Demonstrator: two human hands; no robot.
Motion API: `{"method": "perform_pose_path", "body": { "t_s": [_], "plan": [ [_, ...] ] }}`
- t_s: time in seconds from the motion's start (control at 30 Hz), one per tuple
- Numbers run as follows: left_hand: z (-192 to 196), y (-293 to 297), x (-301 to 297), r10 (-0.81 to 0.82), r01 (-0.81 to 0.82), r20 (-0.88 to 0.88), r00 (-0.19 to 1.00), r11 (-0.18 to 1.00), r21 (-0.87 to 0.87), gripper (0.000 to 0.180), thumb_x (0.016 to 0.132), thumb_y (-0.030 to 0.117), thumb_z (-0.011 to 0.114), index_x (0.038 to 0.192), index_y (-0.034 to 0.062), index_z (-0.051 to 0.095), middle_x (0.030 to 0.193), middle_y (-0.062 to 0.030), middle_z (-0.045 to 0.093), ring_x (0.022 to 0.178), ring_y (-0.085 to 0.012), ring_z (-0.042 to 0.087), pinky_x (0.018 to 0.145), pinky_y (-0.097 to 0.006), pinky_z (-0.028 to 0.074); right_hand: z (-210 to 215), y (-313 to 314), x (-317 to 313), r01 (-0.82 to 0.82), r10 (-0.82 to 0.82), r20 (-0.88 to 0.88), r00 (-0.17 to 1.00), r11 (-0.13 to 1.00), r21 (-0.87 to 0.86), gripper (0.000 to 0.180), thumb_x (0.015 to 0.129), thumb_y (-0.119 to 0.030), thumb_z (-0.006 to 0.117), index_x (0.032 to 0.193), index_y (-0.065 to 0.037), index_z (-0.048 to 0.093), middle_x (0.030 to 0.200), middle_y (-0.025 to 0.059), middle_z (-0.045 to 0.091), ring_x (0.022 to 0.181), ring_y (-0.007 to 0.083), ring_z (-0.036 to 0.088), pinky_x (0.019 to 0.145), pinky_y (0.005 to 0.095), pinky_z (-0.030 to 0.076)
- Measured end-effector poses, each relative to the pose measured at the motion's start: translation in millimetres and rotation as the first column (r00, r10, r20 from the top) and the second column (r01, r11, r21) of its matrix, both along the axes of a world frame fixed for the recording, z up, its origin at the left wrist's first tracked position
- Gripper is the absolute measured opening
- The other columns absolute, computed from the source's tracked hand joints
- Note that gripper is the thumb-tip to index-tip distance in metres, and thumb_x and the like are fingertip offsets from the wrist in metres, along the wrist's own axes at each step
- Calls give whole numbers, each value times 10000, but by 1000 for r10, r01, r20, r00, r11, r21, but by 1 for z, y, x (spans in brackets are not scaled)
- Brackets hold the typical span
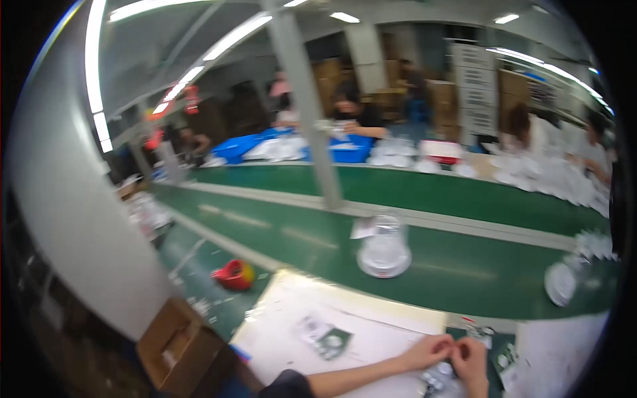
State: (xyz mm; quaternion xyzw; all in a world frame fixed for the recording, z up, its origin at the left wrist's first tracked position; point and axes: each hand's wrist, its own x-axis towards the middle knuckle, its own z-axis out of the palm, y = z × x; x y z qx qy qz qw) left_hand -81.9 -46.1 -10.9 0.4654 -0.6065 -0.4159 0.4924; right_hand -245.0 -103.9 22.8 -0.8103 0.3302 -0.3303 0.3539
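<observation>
My left hand point(430, 351) and my right hand point(472, 363) meet fingertip to fingertip at the bottom edge, over a white sheet point(312, 312) on the bench. Both have curled fingers pinching a small piece between them, too blurred to identify. Just below the hands lies a small clear plastic item point(434, 381). A dark green card packet point(330, 339) rests on the sheet to the left of my left forearm. Another green packet point(504, 358) sits right of my right hand.
A green conveyor belt point(464, 272) runs across in front, carrying a clear plastic dome point(383, 249) and another point(561, 282) at the right. A red object point(233, 274) lies at the left, with a cardboard box point(178, 345) below it. Other people work beyond, by blue bins point(348, 150).
</observation>
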Motion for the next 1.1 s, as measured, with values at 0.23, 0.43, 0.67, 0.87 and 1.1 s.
{"method": "perform_pose_path", "body": {
  "t_s": [0.23, 0.43, 0.67, 0.87, 1.1],
  "plan": [
    [2, 11, 4, 98, -99, -80, 992, 995, -11, 80, 887, 95, 533, 853, 39, 488, 627, -15, 466, 577, -87, 420, 523, -251, 355, 6, 6, 6, -100, 114, -91, 989, 985, 142, 90, 845, -91, 633, 894, -20, 606, 716, 65, 616, 637, 127, 595, 584, 255, 487],
    [3, 11, 3, 75, -75, -69, 995, 997, -9, 85, 887, 98, 533, 850, 40, 483, 628, -22, 465, 576, -100, 421, 527, -253, 359, 11, 8, 6, -87, 93, -69, 993, 992, 86, 85, 821, -79, 642, 870, -19, 607, 690, 79, 614, 612, 143, 602, 566, 256, 484],
    [4, 5, -1, 42, -42, -95, 995, 999, 4, 100, 898, 119, 540, 877, 34, 491, 649, -11, 480, 604, -79, 430, 545, -242, 370, -9, 2, 3, -19, 7, 70, 997, 986, 166, 73, 756, 1, 609, 740, -9, 539, 596, 5, 547, 527, 45, 529, 467, 178, 396],
    [-3, 11, 6, 84, -80, -111, 990, 996, 37, 125, 908, 139, 534, 912, 15, 523, 691, 1, 513, 623, -59, 456, 560, -226, 394, -2, 5, 11, -73, 71, 19, 997, 986, 152, 72, 749, -42, 635, 750, -12, 571, 595, 26, 586, 516, 68, 565, 476, 208, 444],
    [-2, 10, 5, 63, -55, -101, 993, 995, 83, 124, 897, 137, 553, 907, 15, 533, 683, -4, 513, 624, -60, 448, 563, -227, 388, -5, 6, 7, -37, 35, 17, 999, 988, 152, 103, 751, -82, 663, 776, -15, 589, 615, 56, 600, 514, 110, 588, 501, 234, 471]
  ]
}}
